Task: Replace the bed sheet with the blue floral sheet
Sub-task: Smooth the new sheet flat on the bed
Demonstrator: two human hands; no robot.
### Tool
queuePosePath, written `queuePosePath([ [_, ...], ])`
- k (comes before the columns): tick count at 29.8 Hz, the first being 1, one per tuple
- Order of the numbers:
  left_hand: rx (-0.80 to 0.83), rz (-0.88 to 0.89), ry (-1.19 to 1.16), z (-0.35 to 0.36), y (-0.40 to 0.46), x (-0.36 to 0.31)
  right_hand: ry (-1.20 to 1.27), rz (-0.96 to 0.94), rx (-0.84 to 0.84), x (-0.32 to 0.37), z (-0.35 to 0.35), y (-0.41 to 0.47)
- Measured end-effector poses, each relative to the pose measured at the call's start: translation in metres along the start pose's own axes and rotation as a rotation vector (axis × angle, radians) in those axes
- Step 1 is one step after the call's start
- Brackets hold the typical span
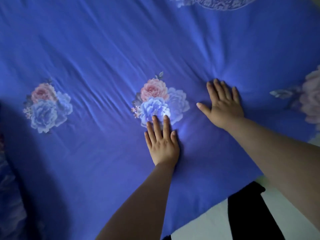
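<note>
I see the blue floral sheet (97,49) spread over the bed, filling nearly the whole view, with long wrinkles running across it. My left hand (161,144) lies flat on it, fingers (156,125) straight, their tips reaching the blue and pink flower print (159,99). My right hand (224,103) presses flat just beside that print, fingers spread, gripping nothing. Pale floor (216,222) shows past the sheet's near edge.

Pale floor (207,220) at lower right, black clothing (247,213) just beside bed edge.
</note>
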State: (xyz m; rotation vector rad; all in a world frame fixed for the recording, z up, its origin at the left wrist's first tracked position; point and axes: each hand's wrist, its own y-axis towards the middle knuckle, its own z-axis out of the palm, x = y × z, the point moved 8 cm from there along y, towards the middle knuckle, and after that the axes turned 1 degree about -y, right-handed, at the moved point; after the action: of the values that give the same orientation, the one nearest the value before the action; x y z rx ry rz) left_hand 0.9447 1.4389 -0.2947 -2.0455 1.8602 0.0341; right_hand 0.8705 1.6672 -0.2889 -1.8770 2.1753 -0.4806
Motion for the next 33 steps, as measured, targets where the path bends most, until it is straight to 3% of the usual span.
queuePosePath([
  [3,-0.022,-0.018,-0.015,0.008,-0.009,-0.046,-0.007,-0.137,-0.011,-0.020,-0.004,0.002],
  [6,-0.033,-0.007,0.012,0.023,-0.015,-0.117,0.000,-0.125,-0.061,-0.088,-0.016,0.006],
  [11,0.235,0.454,0.065,0.084,-0.052,-0.327,-0.060,0.022,-0.153,-0.280,-0.037,-0.005],
  [15,0.373,0.524,0.146,0.122,-0.063,-0.409,0.099,0.239,-0.060,-0.363,-0.045,-0.001],
  [17,0.443,0.544,0.185,0.124,-0.062,-0.421,0.207,0.361,-0.083,-0.368,-0.063,0.007],
  [18,0.471,0.562,0.183,0.124,-0.062,-0.422,0.198,0.292,-0.144,-0.352,-0.080,0.014],
  [20,0.529,0.563,0.147,0.119,-0.062,-0.424,0.136,-0.033,-0.201,-0.295,-0.105,0.030],
  [22,0.512,0.562,0.036,0.111,-0.058,-0.428,0.086,-0.242,-0.041,-0.254,-0.099,0.047],
  [23,0.517,0.554,-0.049,0.106,-0.056,-0.428,0.068,-0.221,0.073,-0.251,-0.091,0.058],
  [25,0.426,0.506,-0.244,0.082,-0.042,-0.421,0.062,-0.054,0.247,-0.273,-0.078,0.077],
  [27,0.207,0.379,-0.294,0.047,-0.016,-0.396,0.093,0.068,0.295,-0.290,-0.075,0.082],
  [30,-0.071,-0.058,-0.195,0.006,0.044,-0.336,0.089,0.112,0.340,-0.284,-0.076,0.084],
  [31,-0.087,-0.236,-0.192,-0.002,0.064,-0.314,0.077,0.114,0.366,-0.280,-0.076,0.087],
  [33,0.063,-0.533,-0.225,-0.004,0.105,-0.284,0.039,0.114,0.426,-0.274,-0.075,0.096],
])
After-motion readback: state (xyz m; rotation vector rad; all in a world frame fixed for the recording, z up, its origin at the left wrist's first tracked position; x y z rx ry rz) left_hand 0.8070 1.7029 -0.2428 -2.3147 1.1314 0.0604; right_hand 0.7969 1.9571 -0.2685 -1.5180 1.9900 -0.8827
